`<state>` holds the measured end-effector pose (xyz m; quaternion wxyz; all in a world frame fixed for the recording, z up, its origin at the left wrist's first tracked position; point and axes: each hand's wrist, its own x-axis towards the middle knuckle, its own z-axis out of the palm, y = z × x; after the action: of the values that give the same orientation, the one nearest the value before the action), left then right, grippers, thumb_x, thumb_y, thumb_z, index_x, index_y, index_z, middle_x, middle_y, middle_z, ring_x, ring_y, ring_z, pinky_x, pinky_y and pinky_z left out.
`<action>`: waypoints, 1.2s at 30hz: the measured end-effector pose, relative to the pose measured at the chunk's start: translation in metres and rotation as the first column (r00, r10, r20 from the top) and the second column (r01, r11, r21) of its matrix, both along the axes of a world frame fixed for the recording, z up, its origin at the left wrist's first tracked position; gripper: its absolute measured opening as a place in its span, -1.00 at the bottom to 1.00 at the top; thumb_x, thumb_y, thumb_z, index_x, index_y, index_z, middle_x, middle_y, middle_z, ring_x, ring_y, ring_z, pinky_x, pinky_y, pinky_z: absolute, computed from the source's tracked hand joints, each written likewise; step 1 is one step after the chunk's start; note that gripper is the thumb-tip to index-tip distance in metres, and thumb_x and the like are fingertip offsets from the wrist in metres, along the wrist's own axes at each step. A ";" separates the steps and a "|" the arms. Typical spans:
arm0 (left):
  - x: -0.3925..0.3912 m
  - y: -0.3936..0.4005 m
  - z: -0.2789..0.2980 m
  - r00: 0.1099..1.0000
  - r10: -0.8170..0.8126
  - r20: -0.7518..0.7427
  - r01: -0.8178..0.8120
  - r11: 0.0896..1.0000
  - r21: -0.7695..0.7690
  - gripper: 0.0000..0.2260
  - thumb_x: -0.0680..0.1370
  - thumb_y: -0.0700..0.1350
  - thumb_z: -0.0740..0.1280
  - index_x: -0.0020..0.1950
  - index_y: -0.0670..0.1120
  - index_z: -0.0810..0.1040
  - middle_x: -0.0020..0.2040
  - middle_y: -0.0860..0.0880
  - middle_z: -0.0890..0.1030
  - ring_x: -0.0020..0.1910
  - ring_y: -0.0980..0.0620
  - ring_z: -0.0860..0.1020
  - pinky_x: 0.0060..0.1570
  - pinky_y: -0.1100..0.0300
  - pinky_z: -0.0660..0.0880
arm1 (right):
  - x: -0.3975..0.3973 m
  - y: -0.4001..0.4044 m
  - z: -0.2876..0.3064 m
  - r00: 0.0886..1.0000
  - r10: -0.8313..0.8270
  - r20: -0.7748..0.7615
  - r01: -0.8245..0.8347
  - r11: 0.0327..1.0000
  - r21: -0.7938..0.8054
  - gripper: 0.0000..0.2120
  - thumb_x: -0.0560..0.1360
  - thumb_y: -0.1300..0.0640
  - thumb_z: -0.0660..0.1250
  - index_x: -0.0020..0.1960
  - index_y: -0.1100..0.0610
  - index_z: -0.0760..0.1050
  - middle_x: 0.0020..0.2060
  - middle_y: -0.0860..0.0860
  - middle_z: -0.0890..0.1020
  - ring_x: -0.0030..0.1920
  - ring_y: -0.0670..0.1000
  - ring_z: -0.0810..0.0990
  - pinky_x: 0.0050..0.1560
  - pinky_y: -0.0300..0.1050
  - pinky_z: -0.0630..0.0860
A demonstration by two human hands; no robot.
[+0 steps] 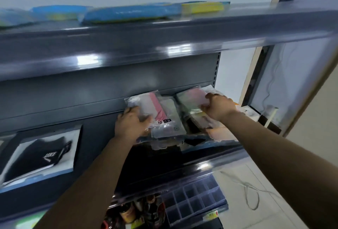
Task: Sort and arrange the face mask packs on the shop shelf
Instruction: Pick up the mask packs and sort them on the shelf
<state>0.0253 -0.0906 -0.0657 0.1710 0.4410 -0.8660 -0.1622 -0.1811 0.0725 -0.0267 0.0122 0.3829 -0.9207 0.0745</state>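
Blurred mask packs (161, 111) under hands.

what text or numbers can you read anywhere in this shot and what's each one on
"10" followed by two characters on a black tag, too blurred to read: on the clear mask pack that the left hand holds.
White brand lettering on the black packaged item on the left shelf: too blurred to read.
Yellow price label on the bottom shelf edge: too small to read.
Blue packs on the top shelf: print blurred.

My two hands, left (132, 121) and right (217, 107), two clear mask packs (165, 114) (190, 99) under them, three blue packs (131, 13) (58, 12) (12, 17) on my top shelf
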 end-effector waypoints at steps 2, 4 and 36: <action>-0.001 0.003 -0.001 0.996 0.084 -0.037 -0.082 0.996 0.038 -0.44 0.46 0.23 0.32 0.31 -0.13 0.43 0.29 -0.22 0.47 0.27 -0.26 0.42 0.26 0.01 0.38 | -0.011 -0.001 0.000 0.998 0.015 0.068 -0.014 1.000 -0.018 -0.50 0.52 -0.15 0.19 0.37 0.07 0.34 0.28 0.13 0.50 0.27 0.16 0.46 0.24 -0.03 0.39; -0.002 0.007 -0.001 0.983 0.172 -0.070 -0.166 0.982 0.087 -0.41 0.44 0.24 0.34 0.28 -0.16 0.44 0.25 -0.24 0.50 0.27 -0.26 0.43 0.24 -0.01 0.39 | -0.021 -0.002 -0.002 0.987 0.039 0.157 -0.030 0.998 -0.058 -0.52 0.48 -0.16 0.24 0.31 0.07 0.38 0.18 0.13 0.57 0.19 0.16 0.52 0.17 -0.05 0.45; 0.068 0.101 -0.004 0.409 0.503 -0.761 -0.203 0.863 0.462 -0.88 0.45 -0.25 0.43 -0.08 -0.13 0.53 -0.17 -0.01 0.60 -0.21 0.08 0.55 -0.32 0.44 0.50 | -0.027 -0.004 -0.036 0.559 0.543 0.626 0.330 0.547 -0.769 -0.60 0.50 0.29 0.33 0.32 0.22 0.41 0.16 0.10 0.55 0.00 0.06 0.54 0.10 0.02 0.51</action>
<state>0.0936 0.0106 -0.0695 0.5424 0.4942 -0.5111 -0.4476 -0.2085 0.0688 -0.0627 -0.2431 0.3112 -0.6312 0.6675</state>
